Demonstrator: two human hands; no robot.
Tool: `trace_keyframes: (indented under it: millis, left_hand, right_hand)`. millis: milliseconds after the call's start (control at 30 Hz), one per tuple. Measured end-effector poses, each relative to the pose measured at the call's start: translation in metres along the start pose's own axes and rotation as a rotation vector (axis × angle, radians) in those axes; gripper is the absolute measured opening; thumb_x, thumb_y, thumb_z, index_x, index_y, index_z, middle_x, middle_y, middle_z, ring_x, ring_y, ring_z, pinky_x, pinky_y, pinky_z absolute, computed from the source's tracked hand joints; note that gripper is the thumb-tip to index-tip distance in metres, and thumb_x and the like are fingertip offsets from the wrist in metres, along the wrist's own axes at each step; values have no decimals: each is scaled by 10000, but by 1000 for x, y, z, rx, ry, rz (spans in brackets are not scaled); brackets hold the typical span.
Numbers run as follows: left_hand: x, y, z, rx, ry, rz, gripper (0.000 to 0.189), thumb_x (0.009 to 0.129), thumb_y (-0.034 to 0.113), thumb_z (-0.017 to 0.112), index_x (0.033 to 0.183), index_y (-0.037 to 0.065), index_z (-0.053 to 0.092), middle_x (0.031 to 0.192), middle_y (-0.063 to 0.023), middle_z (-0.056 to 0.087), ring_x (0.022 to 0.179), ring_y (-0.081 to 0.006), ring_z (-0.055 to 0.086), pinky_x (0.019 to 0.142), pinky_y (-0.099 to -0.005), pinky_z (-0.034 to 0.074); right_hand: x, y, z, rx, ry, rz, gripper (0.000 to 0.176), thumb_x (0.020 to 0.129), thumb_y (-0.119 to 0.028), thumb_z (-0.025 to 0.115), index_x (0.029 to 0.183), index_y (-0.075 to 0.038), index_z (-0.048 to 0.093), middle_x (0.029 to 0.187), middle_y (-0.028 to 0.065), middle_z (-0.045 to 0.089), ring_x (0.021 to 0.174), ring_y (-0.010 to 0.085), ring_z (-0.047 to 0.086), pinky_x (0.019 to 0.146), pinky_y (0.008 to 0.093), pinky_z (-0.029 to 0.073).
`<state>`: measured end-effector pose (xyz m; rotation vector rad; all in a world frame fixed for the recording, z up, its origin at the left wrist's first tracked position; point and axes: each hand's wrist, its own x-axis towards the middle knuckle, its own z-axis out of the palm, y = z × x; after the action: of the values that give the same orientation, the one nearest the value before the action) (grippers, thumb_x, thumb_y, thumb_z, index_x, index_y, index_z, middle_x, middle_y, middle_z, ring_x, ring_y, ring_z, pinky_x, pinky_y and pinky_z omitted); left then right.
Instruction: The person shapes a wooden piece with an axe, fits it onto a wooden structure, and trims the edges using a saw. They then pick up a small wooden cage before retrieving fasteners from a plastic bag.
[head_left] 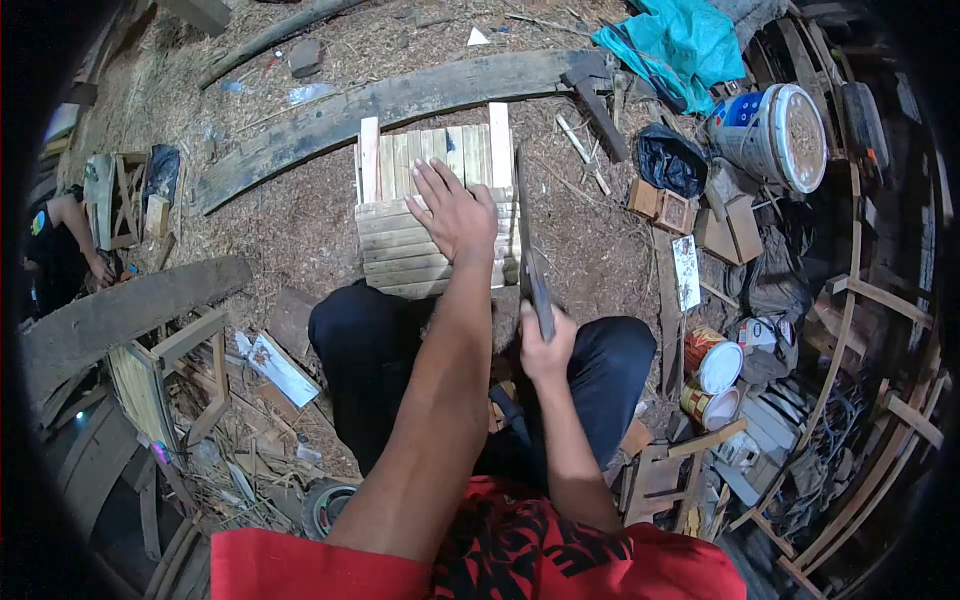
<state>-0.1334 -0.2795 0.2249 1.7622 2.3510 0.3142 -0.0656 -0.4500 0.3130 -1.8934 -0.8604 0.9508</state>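
Note:
My left hand (462, 218) lies flat with fingers stretched out on a box-like piece made of light wooden slats (405, 245). Two pale upright strips stand at its far corners, and more slats run between them. In my right hand (549, 345) is the handle of a handsaw (527, 235), fingers wrapped round it. Its long dark blade, seen nearly edge-on, points away from me along the right side of the slatted piece. The piece sits on the ground just beyond my knees.
A long plank (400, 107) lies behind the slatted piece, with a hatchet (597, 105) at its right end. To the right are a white bucket (785, 138), wood blocks (660, 205) and paint cans (715, 362). At the left, another person's arm (82, 232) shows beside wooden frames.

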Motion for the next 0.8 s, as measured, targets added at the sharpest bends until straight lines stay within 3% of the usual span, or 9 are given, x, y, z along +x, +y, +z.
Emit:
trace_keyframes:
  millis: [133, 267, 333, 467, 567, 600, 667, 733, 800]
  left_hand:
    - [1, 0, -4, 40, -21, -18, 710, 906, 332, 427, 1530, 20, 300, 1631, -162, 208, 1518, -258, 167, 1219, -502, 57]
    - [3, -1, 0, 5, 15, -8, 709, 909, 328, 451, 1519, -5, 310, 1618, -184, 228, 1513, -281, 178, 1212, -526, 60]
    - [1, -1, 1, 5, 25, -8, 711, 909, 329, 449, 1522, -2, 305, 1620, -184, 225, 1514, -281, 177, 1212, -523, 61]
    - [3, 0, -2, 3, 19, -1, 713, 910, 331, 447, 1526, 3, 298, 1621, -184, 221, 1514, -284, 175, 1212, -519, 62]
    - [1, -2, 2, 7, 30, 6, 711, 914, 332, 439, 1528, 4, 294, 1624, -181, 215, 1516, -284, 168, 1213, -518, 60]
    - [1, -2, 1, 9, 16, 5, 710, 916, 332, 435, 1530, 5, 292, 1625, -180, 212, 1516, -283, 167, 1213, -517, 57]
    - [3, 0, 0, 12, -1, -15, 707, 920, 332, 429, 1532, 8, 288, 1628, -177, 204, 1516, -281, 167, 1213, -516, 52]
    - [0, -1, -3, 19, -10, -8, 705, 922, 331, 422, 1534, 9, 284, 1631, -175, 195, 1517, -279, 164, 1214, -514, 45]
    - [0, 0, -2, 11, -2, -6, 703, 924, 329, 419, 1535, 10, 282, 1632, -174, 191, 1517, -277, 163, 1215, -513, 40]
  right_hand:
    - [46, -8, 18, -51, 31, -60, 286, 900, -162, 657, 688, -6, 543, 542, 50, 483, 520, 101, 442, 495, 353, 387]
    - [-28, 4, -9, -21, 31, -91, 231, 889, -100, 630, 690, 2, 571, 541, 22, 477, 529, 66, 468, 511, 293, 419]
    - [-17, -2, -12, -18, 8, -8, 243, 887, -106, 637, 684, 3, 559, 540, 27, 467, 529, 69, 457, 505, 305, 411]
    - [51, 2, 20, -108, 35, -68, 233, 894, -139, 657, 729, 5, 579, 535, 62, 436, 526, 75, 451, 494, 323, 399]
    - [10, -6, 7, -90, 16, -122, 190, 894, -130, 650, 775, 15, 619, 545, 75, 447, 536, 69, 474, 503, 315, 412]
    - [-10, -2, -4, -67, -20, -59, 177, 900, -123, 641, 800, 23, 644, 557, 51, 478, 551, 60, 490, 514, 297, 423]
    - [-26, 0, -12, 30, 25, -53, 286, 910, -134, 648, 685, -8, 525, 587, -46, 438, 570, 33, 411, 503, 258, 350]
    - [0, -12, -9, -25, -27, 16, 240, 905, -121, 643, 721, 16, 574, 564, -6, 477, 554, 55, 443, 500, 293, 387]
    - [43, -15, 15, -86, 12, -91, 274, 901, -123, 650, 688, 6, 536, 553, -1, 449, 545, 62, 412, 486, 312, 364]
